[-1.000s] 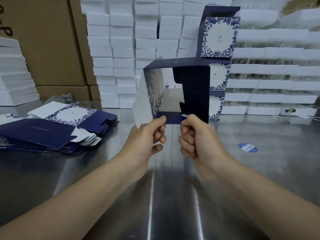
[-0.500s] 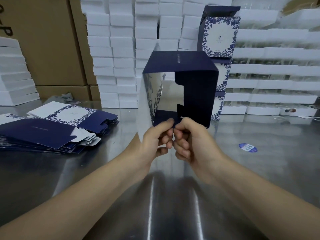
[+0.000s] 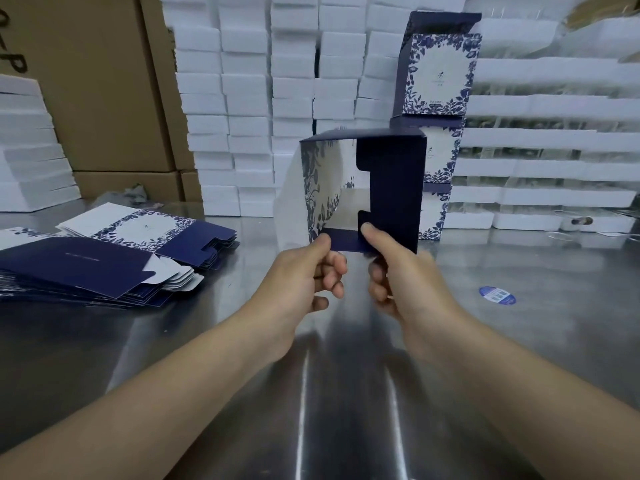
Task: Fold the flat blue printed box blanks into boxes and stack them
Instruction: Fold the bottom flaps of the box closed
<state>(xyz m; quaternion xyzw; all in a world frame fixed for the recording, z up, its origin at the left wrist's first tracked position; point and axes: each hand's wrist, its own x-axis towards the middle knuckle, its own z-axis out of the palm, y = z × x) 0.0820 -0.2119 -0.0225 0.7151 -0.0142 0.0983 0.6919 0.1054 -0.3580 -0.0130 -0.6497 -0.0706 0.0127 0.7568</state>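
I hold a half-formed blue box (image 3: 391,188) up above the steel table, opened into a square tube with its end facing me. My left hand (image 3: 304,275) pinches the lower left corner by the floral panel. My right hand (image 3: 398,271) pinches the bottom edge, its thumb on the dark notched flap that covers the right half of the opening. A pile of flat blue printed blanks (image 3: 104,258) lies on the table to the left. Folded boxes stand stacked in a column (image 3: 440,74) behind the held one.
The steel table (image 3: 346,375) spreads under my arms, with a round blue sticker (image 3: 497,295) on its right side. White foam trays (image 3: 263,98) are stacked along the back and at the far left. Brown cartons (image 3: 100,81) stand at the back left.
The box has tilted back so its top panel is seen edge-on again. My hands, which were pressed together at the bottom edge, have moved slightly apart.
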